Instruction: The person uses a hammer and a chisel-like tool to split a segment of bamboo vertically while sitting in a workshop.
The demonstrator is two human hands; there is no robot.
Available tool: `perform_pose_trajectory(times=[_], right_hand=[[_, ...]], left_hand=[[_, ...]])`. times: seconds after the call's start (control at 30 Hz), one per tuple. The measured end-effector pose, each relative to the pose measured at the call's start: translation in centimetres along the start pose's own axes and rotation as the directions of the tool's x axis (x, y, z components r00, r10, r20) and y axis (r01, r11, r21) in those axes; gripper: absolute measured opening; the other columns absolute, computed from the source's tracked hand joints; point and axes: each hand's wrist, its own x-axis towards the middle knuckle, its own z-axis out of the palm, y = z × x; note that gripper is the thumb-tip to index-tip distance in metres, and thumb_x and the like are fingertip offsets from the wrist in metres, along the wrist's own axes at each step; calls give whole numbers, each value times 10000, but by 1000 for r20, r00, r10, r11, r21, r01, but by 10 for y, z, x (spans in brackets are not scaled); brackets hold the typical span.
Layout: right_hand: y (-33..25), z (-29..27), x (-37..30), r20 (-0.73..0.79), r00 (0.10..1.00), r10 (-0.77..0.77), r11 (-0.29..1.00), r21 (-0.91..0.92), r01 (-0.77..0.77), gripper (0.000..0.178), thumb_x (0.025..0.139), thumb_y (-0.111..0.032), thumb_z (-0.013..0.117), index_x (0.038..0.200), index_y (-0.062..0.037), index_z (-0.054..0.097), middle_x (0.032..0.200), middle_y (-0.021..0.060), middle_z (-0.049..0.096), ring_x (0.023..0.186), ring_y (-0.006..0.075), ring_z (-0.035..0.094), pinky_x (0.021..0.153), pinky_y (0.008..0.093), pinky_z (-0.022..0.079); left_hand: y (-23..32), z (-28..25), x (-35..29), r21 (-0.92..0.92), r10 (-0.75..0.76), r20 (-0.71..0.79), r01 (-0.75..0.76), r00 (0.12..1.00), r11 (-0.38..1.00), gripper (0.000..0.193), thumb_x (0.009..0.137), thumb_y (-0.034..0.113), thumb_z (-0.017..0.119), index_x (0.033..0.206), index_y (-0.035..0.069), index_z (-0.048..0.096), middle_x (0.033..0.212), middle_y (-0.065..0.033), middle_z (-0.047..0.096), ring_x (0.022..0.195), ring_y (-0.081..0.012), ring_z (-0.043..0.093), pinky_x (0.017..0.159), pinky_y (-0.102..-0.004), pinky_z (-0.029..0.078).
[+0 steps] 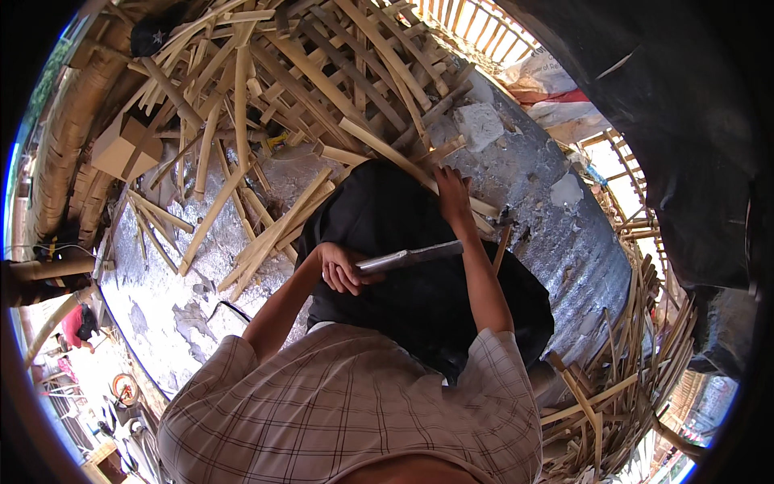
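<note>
Head view, and straight to the left hand [340,269] near the middle of the frame: fingers curled tight around one end of a long metal blade [415,256], which points right across the picture, its far end beside the right forearm [485,290]! Whether blade and arm touch, I cannot tell.

Up and to the right, the right hand [454,194] has its fingers bent over a pale bamboo strip [387,151] that slants from upper centre down to the right; whether they pinch it or just press on it, I cannot tell.

Below both hands, black cloth [371,210] covers the lap, and a checked shirt [355,395] fills the lower centre.

Outward now! Loose strips [282,230] lie left of centre on the patchy grey floor [556,234], while a criss-crossed stack of bamboo [322,68] crowds the top. Upper left, a cardboard box [126,148]; upper right, a pale sack [552,89] with a red band, and beside it a big black sheet [685,153]. Lower right, a tangled heap of strips [601,403]; at the far left, another person in red [74,324].
</note>
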Motion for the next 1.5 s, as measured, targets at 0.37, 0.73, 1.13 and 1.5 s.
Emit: perform_pose_trajectory(times=[0.37, 0.73, 1.13, 1.5], right_hand=[[-4, -34, -13, -108, 993, -40, 988, -154, 23, 347, 776, -2, 662, 1101, -123, 649, 1090, 74, 613, 1072, 298, 595, 903, 498, 386], [15, -83, -36, -113, 992, 63, 938, -333, -97, 354, 765, -79, 789, 1092, -113, 659, 1096, 46, 620, 1100, 275, 601, 919, 453, 489], [71, -178, -167, -227, 909, 350, 813, -409, -415, 163, 849, -56, 649, 1006, -96, 660, 1085, 56, 604, 1109, 275, 603, 897, 453, 540], [140, -380, -637, -629, 549, 551, -110, -706, -699, 203, 886, -95, 607, 1058, -192, 654, 1105, 14, 628, 1137, 219, 597, 818, 482, 515]], left_hand=[[-2, 4, 0, 9, 30, -102, -29, 994, 1000, 224, 1014, 86, 593, 1002, 108, 370, 576, 36, 348, 383, -15, 343, 294, -161, 281], [-4, 2, 4, 90, 60, -108, -51, 992, 995, 194, 1034, 134, 573, 981, 117, 388, 572, 47, 327, 376, -11, 328, 272, -163, 283], [2, 6, 5, 39, 50, -175, -44, 983, 998, 197, 1041, 129, 571, 977, 121, 385, 579, 19, 359, 392, -30, 353, 287, -172, 290], [-1, -4, -10, 1, 9, -409, -9, 912, 1000, 374, 1055, 138, 534, 1376, 327, 564, 649, 41, 367, 429, -24, 308, 336, -175, 274]])
